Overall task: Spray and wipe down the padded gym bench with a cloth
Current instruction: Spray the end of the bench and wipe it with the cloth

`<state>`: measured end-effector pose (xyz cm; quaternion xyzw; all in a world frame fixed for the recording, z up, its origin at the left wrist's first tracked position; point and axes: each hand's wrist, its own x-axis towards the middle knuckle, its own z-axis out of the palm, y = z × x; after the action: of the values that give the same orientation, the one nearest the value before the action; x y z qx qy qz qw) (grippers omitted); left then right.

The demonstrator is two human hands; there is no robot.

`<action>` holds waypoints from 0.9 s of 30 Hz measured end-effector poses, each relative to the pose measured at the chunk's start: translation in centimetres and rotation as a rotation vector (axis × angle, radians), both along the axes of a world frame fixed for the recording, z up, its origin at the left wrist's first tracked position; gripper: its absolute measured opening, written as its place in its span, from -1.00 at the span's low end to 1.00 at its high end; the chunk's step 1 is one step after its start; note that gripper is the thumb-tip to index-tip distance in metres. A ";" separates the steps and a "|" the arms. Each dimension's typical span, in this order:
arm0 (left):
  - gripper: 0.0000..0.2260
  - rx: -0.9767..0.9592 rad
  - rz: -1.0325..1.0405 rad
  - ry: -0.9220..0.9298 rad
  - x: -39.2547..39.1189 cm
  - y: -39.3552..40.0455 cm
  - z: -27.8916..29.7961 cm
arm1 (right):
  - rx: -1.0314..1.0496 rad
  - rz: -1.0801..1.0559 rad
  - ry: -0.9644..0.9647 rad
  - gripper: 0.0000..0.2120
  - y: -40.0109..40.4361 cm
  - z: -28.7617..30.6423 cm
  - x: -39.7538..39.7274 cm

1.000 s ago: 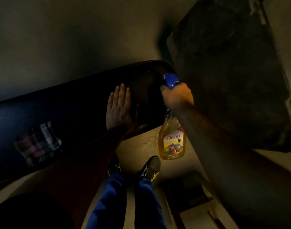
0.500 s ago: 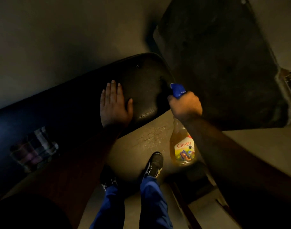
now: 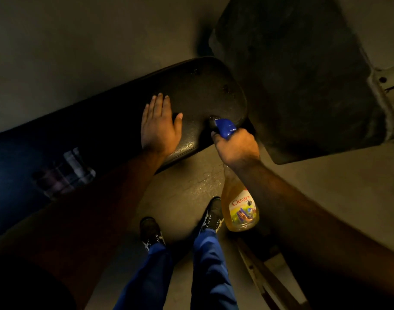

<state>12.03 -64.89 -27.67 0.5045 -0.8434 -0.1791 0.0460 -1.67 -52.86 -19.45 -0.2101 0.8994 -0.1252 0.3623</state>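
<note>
A spray bottle [image 3: 239, 204] is held in the right hand [image 3: 236, 148], the fingers clamped round its neck just under the blue trigger head [image 3: 225, 127]. The bottle is clear plastic and is seen filled with orange-yellow liquid; a label reading "Clean" is carried on its side. The nozzle is pointed at the near corner of the bench pad [image 3: 202, 95].

The left hand [image 3: 160, 126] is laid flat on the bench pad, palm down, fingers spread apart, nothing gripped. It is placed just left of the trigger head, not touching it.

The bench pad is black, padded, with a rounded end; small wet spots are seen on its surface near the nozzle. A checked cloth [image 3: 64, 173] is left lying on the pad, well to the left of the left hand, blurred and dim.

A second dark pad [image 3: 292, 74], tilted, is set just right of the bench pad's rounded end. The floor [image 3: 191, 182] below the bench pad is pale concrete, with a wet patch. Two dark shoes [image 3: 210, 217] and blue trouser legs [image 3: 205, 271] are seen on it.

The room is poorly lit. The far left end of the bench pad is lost in shadow, and the frame parts at the right edge are cut off.
</note>
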 end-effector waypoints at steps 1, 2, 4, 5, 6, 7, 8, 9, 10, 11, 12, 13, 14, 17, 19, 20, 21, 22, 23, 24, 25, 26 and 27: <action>-0.46 -0.006 0.018 0.001 0.9 0.1 0.3 | -0.013 -0.005 -0.020 -0.64 -0.3 0.1 0.5; -0.47 -0.020 0.030 -0.007 2.0 0.1 0.6 | -0.024 -0.017 -0.042 -0.64 -0.8 0.2 1.0; -0.47 -0.090 0.019 -0.056 4.8 0.1 0.7 | -0.050 -0.051 -0.087 -0.63 -2.0 0.7 1.8; -0.46 -0.130 0.004 -0.097 6.2 0.1 0.5 | -0.066 -0.059 -0.099 -0.62 -2.7 1.0 2.2; -0.44 -0.151 -0.008 -0.140 7.6 0.0 0.3 | -0.083 -0.058 -0.104 -0.62 -3.4 1.1 2.6; -0.42 -0.152 -0.013 -0.175 8.7 -0.2 0.0 | -0.104 -0.052 -0.102 -0.63 -4.1 1.2 3.0; -0.40 -0.147 -0.018 -0.194 9.6 -0.3 -0.4 | -0.118 -0.045 -0.099 -0.65 -4.8 1.2 3.3; -0.38 -0.146 -0.026 -0.199 10.2 -0.4 -0.7 | -0.127 -0.034 -0.094 -0.67 -5.3 1.2 3.7; -0.38 -0.150 -0.037 -0.193 10.6 -0.4 -1.1 | -0.133 -0.025 -0.089 -0.68 -5.8 0.9 4.0; -0.38 -0.157 -0.048 -0.178 10.8 -0.4 -1.4 | -0.141 -0.023 -0.085 -0.69 -6.1 0.7 4.2; -0.38 -0.163 -0.054 -0.160 11.0 -0.4 -1.8 | -0.148 -0.031 -0.088 -0.69 -6.3 0.4 4.4; -0.39 -0.173 -0.050 -0.142 11.1 -0.4 -2.0 | -0.151 -0.041 -0.094 -0.69 -6.3 0.2 4.6; -0.39 -0.180 -0.041 -0.128 11.1 -0.3 -2.1 | -0.149 -0.043 -0.096 -0.69 -6.3 -0.1 4.8; -0.40 -0.166 -0.032 -0.121 11.1 -0.3 -2.0 | -0.121 -0.017 -0.094 -0.66 -5.3 -0.4 5.7; -0.41 -0.138 -0.040 -0.121 11.1 -0.5 -1.6 | -0.113 0.023 -0.092 -0.66 -4.1 -0.2 6.3; -0.41 -0.116 -0.047 -0.113 11.2 -0.6 -1.3 | -0.105 0.048 -0.083 -0.67 -3.3 -0.1 6.7; -0.42 -0.091 -0.055 -0.102 11.3 -0.6 -0.9 | -0.098 0.073 -0.077 -0.70 -2.6 0.0 7.1; -0.43 -0.070 -0.062 -0.091 11.5 -0.6 -0.5 | -0.091 0.094 -0.087 -0.74 -1.9 0.2 7.6; -0.45 -0.059 -0.070 -0.087 11.9 -0.5 -0.1 | -0.085 0.112 -0.103 -0.77 -1.3 0.3 8.2; -0.47 -0.066 -0.074 -0.093 12.5 -0.3 0.2 | -0.076 0.135 -0.115 -0.78 -0.7 0.2 8.9; -0.48 -0.088 -0.077 -0.106 13.1 -0.1 0.6 | -0.058 0.163 -0.119 -0.78 -0.2 0.1 9.6; -0.48 -0.113 -0.072 -0.127 13.8 0.2 1.0 | -0.033 0.189 -0.118 -0.76 0.1 -0.1 10.4; -0.47 -0.129 -0.064 -0.155 14.3 0.5 1.2 | -0.007 0.205 -0.115 -0.75 0.4 -0.3 11.1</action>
<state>26.37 -64.44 -26.46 0.4858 -0.8698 -0.0862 0.0071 9.45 -52.49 -19.72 -0.2949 0.8505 -0.1023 0.4234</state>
